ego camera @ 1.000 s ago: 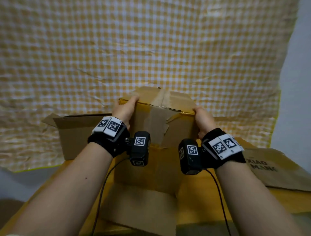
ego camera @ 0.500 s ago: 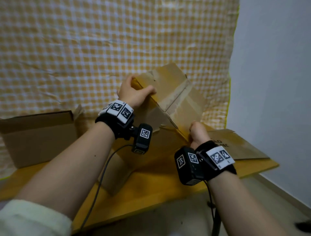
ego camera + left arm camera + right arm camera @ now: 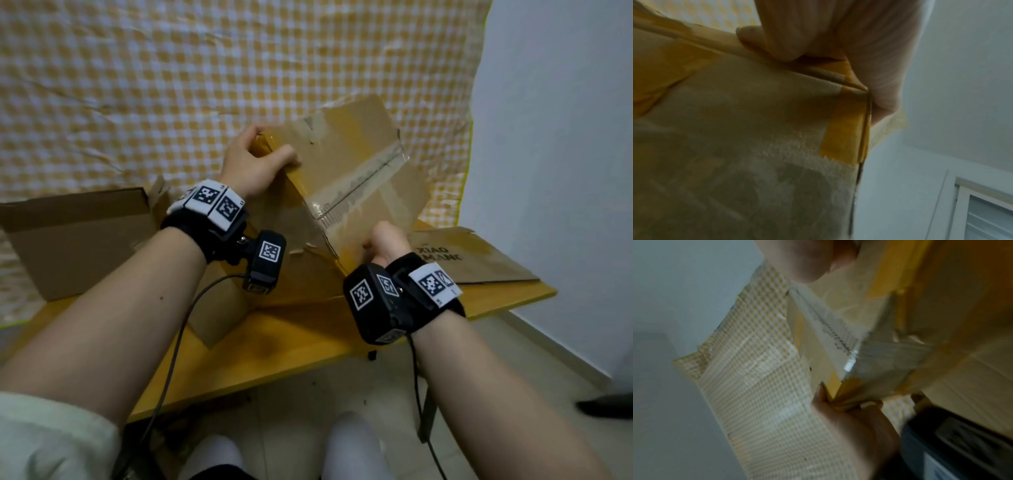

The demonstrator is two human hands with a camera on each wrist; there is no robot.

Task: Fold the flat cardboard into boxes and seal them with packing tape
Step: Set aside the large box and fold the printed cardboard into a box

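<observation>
A brown cardboard box (image 3: 346, 161) is held tilted above the wooden table (image 3: 301, 342), its taped seam facing me. Clear tape (image 3: 356, 192) runs along that seam, and yellow tape (image 3: 844, 129) wraps one corner. My left hand (image 3: 255, 164) grips the box's upper left corner, thumb on the near face; the left wrist view shows the fingers (image 3: 818, 32) curled over that edge. My right hand (image 3: 387, 240) grips the lower right corner (image 3: 838, 394). The box's lower flaps (image 3: 219, 315) hang loose toward the table.
An open cardboard box (image 3: 78, 236) stands on the table at the left. A flat printed cardboard sheet (image 3: 469, 257) lies at the table's right end. A yellow checked cloth (image 3: 171, 85) covers the wall behind. My knees (image 3: 349, 442) show below the table edge.
The box has been tipped up and turned clockwise, so its taped face now points toward me. My left hand rose to the top corner; my right dropped to the lower corner. My view swung right.
</observation>
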